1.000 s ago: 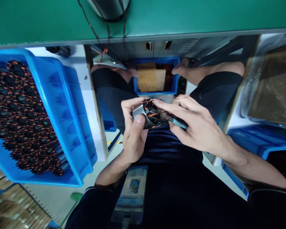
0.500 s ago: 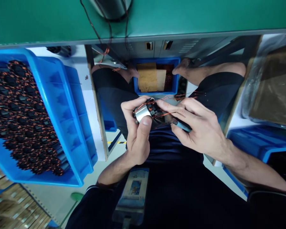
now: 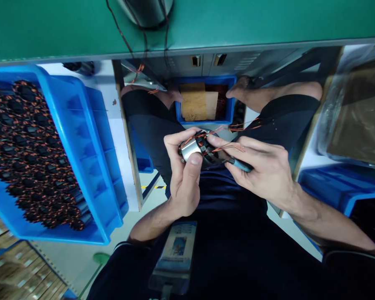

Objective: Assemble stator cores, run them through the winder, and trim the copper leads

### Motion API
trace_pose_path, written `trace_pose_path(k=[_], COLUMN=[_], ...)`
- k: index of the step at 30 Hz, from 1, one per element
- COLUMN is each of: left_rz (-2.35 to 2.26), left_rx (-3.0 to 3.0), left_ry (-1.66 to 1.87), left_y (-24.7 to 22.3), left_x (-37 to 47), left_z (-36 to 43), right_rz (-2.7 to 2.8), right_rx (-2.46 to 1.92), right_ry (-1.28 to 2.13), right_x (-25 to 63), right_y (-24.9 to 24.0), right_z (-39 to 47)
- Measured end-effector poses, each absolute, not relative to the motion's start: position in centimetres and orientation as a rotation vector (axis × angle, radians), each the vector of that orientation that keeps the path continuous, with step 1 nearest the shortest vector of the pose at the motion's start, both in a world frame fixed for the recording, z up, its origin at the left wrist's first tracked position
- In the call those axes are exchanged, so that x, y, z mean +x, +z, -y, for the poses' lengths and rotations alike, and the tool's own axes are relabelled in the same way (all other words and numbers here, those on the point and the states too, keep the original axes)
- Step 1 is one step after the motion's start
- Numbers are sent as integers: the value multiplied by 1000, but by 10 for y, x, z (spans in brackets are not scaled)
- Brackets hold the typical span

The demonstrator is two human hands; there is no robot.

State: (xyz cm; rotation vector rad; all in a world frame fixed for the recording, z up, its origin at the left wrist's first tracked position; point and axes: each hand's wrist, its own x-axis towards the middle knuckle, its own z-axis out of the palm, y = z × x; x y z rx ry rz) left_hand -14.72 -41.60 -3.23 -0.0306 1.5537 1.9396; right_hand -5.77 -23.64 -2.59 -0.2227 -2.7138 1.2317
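My left hand (image 3: 185, 183) is closed around a motor stator (image 3: 190, 148), a silvery metal cylinder with black end parts and copper windings. The thumb presses on its metal side and the fingers wrap its far side. Copper wire leads (image 3: 229, 146) stick out of the stator toward the right. My right hand (image 3: 259, 164) grips a hand tool with a teal handle (image 3: 242, 165); its working end is dark and hard to make out beside the stator. The right index fingertip touches the stator's wired end.
On the left stands a blue crate (image 3: 65, 125) filled with several wound stators (image 3: 28, 158). A green bench top (image 3: 237, 25) runs ahead, with a metal cylinder (image 3: 146, 12) trailing wires over its edge. Below it, between the feet, is a blue bin (image 3: 203, 122) holding cardboard. Right are plastic-wrapped cardboard (image 3: 359, 116) and blue bins (image 3: 328, 183).
The left hand and stator have shifted slightly right, and the stator has turned a little. The right hand keeps the tool, with its fingers slightly lower and the wire leads moved beside them.
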Motion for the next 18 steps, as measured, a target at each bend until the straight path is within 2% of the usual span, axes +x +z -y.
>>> trace_pose_path(k=[3,7,18], left_rz=[-1461,-1407,-1459], left_rx=[-43,-58,165], left_ry=[2100,2133,2103], left_y=[-40,-43,-41], left_x=[-147,-152,-153], left_z=[412,407,411], right_rz=[2668,2650,2740], right_rx=[-245,-285,-225], right_ry=[1305,1413,1271], right_x=[-59,-63,-74], right_y=[-35,-41,-20], right_z=[237,235,234])
